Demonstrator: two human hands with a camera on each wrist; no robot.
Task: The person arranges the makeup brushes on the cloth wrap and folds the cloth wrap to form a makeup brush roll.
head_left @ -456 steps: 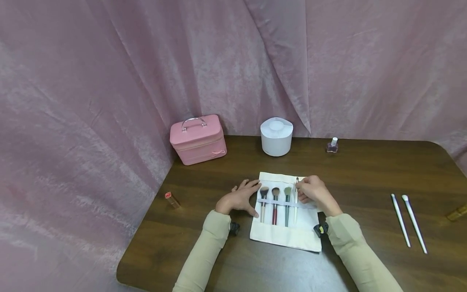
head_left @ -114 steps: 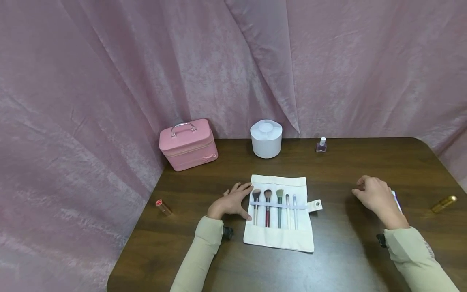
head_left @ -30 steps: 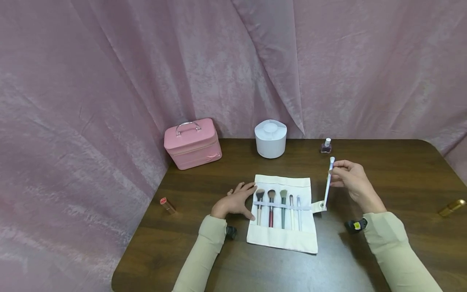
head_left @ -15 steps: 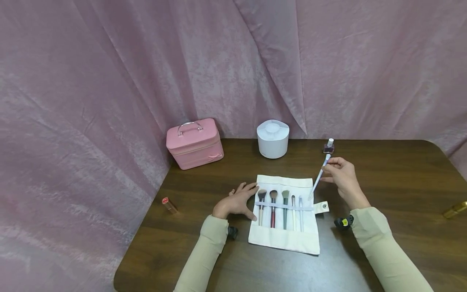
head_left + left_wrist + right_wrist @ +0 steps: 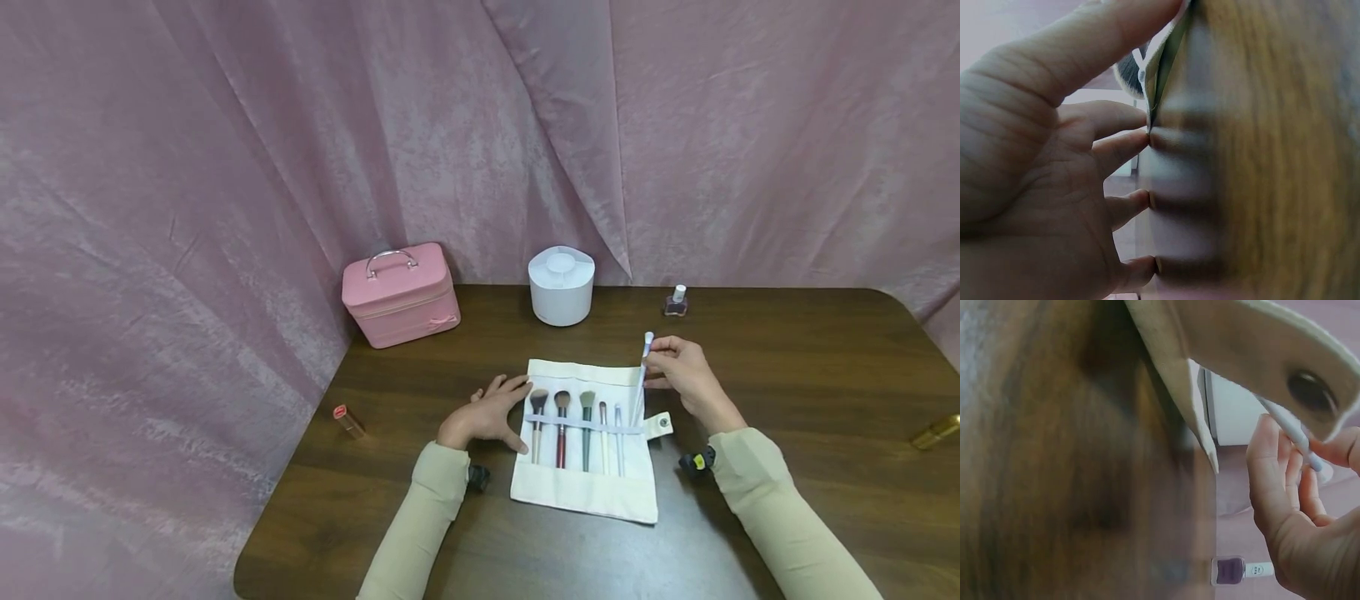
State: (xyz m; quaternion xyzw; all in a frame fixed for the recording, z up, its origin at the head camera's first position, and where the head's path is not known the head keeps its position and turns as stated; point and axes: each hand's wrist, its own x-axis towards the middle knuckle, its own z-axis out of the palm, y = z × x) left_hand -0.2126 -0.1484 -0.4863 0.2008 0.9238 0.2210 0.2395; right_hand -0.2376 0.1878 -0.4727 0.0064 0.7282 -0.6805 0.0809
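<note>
Our right hand (image 5: 686, 375) pinches the white brush (image 5: 642, 372) near its head, handle tip at the brush roll's (image 5: 585, 487) elastic band (image 5: 585, 425). Left hand (image 5: 487, 412), fingers flat, pins the roll to the bench (image 5: 787, 350). Misaligned, the tip may snag and bunch the cloth.

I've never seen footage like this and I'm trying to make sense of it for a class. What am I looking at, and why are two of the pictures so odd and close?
A person works at a brown table wearing three cameras. The wide picture comes from the head; the two close ones come from the wrists, so skin and wood fill them. The left hand rests flat at the edge of a cream brush roll holding five brushes. The right hand pinches a thin white brush over the roll's right side. Also there: a pink case, a white tub, nail polish, a lipstick.
</note>
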